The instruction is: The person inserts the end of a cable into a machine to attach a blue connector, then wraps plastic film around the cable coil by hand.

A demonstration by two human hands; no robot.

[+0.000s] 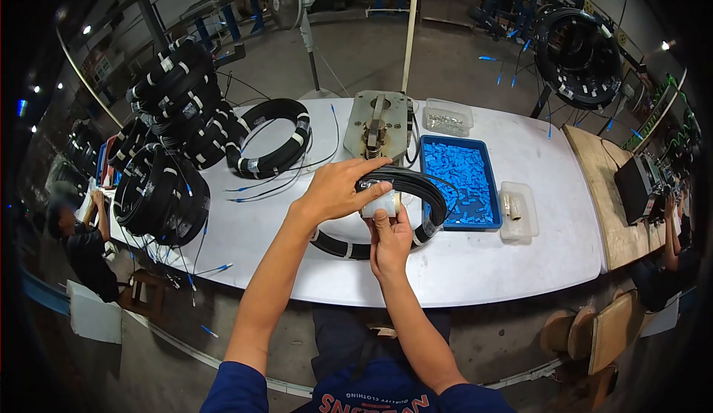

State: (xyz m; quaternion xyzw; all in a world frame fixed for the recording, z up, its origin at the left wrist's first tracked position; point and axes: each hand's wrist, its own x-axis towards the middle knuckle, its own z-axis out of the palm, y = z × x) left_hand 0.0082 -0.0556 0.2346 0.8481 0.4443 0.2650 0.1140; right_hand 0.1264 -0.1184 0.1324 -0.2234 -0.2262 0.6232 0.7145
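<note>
A coil of black cable (431,199) lies near the middle of the white table, bound at places with clear and white wraps. My left hand (338,190) is closed on the coil's near-left side, its fingers over the cable and its thumb stretched across a whitish roll of clear wrapping film (380,203). From below, my right hand (391,246) grips that roll against the coil. My left hand partly hides the cable bundle. Just beyond my fingers stands a metal press-like fixture (376,127).
A blue tray (495,224) of small blue parts and a clear tub (529,209) stand right; another tub (450,116) sits behind. Leftward are a finished-looking coil (271,162) and stacked coils (174,108). Other people work at both sides, one left (85,246).
</note>
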